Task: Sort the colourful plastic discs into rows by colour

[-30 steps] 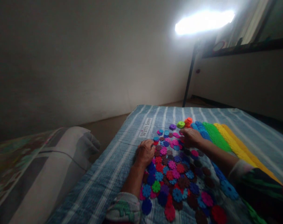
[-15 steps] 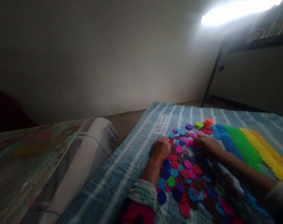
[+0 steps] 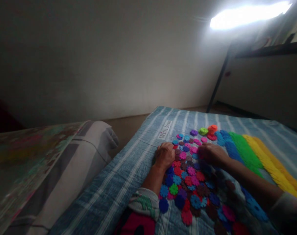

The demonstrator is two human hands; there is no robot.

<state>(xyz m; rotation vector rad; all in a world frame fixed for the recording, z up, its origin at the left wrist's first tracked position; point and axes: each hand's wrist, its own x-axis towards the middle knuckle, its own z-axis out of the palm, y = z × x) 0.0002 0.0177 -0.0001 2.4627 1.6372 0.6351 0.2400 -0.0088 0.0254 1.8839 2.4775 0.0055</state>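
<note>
Many small notched, flower-shaped interlocking discs (image 3: 195,201) in mixed colours lie spread over a blue striped cloth (image 3: 119,169). At the left border of this spread rests my left hand (image 3: 165,155), back up, its fingers curled beside a few discs. What its fingertips hold, if anything, is hidden. Among the pink discs on the far right side of the spread is my right hand (image 3: 211,153), fingers bent together and pointing left. Its fingertips are dark and partly covered, so I cannot tell what is in them.
Right of the spread run sorted rows of blue (image 3: 233,151), green (image 3: 246,153) and yellow discs (image 3: 268,160). Small orange (image 3: 212,129), lime (image 3: 203,131) and purple piles (image 3: 194,132) sit beyond. A bright lamp (image 3: 248,15) shines above; a patterned bedding-like surface (image 3: 40,156) lies left.
The whole view has shifted slightly, so everything appears a little further left. Both hands stay near the same discs; my right hand's fingers look more tucked in.
</note>
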